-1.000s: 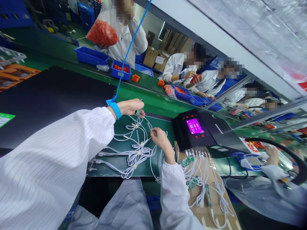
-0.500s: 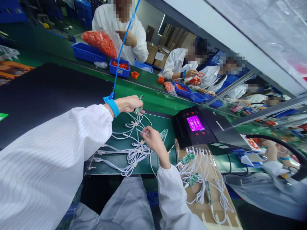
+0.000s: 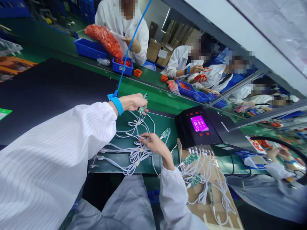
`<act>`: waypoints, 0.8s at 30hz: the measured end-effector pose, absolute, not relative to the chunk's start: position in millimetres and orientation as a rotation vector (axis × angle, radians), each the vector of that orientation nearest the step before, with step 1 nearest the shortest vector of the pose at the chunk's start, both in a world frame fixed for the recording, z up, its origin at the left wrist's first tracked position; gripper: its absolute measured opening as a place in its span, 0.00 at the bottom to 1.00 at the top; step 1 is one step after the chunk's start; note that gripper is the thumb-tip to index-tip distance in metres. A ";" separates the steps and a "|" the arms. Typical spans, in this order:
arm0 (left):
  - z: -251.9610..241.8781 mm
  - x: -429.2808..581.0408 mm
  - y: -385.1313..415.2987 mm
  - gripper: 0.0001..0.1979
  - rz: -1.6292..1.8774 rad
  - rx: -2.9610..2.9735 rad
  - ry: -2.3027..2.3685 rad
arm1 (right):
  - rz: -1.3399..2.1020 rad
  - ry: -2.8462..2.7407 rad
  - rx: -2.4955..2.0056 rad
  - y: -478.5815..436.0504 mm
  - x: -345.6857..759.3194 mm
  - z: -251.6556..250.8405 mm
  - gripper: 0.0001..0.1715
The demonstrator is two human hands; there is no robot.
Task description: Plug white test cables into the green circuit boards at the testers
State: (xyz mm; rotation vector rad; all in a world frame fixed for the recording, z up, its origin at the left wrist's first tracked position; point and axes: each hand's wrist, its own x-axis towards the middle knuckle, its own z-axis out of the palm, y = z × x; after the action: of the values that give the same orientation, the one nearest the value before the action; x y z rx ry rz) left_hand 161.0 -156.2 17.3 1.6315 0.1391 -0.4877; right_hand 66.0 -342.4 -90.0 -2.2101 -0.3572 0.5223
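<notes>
Head view: left hand (image 3: 138,103) is clamping a board (image 3: 143,105) near the bench's (image 3: 165,118) far edge, right hand (image 3: 154,143) is touching cables (image 3: 139,156) lying there, pinch or not I can't tell; cable handling seems to be going on, calling for gentle loosening

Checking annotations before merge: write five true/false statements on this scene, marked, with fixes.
1. The left-hand grip holds a green rectangular circuit board. True.
2. A blue wrist strap is on the right wrist. False: the blue wrist strap circles the left wrist.
3. The black box's rectangular screen glows green. False: the rectangular screen glows magenta.
4. The right-hand grip is at the coiled white cables. True.
5. The flat brown cardboard sheet bears other green circuit boards. True.
</notes>
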 end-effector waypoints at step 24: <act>18.2 159.9 -156.0 0.14 -0.524 1.717 0.064 | 0.031 -0.028 -2.450 -344.3 93.7 -102.6 0.20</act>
State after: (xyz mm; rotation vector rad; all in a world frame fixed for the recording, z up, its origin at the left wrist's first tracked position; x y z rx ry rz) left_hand 159.9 -156.0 18.2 1.7167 0.0643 -0.5245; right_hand 93.7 -344.3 -102.6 -2.4498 -0.0275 0.0314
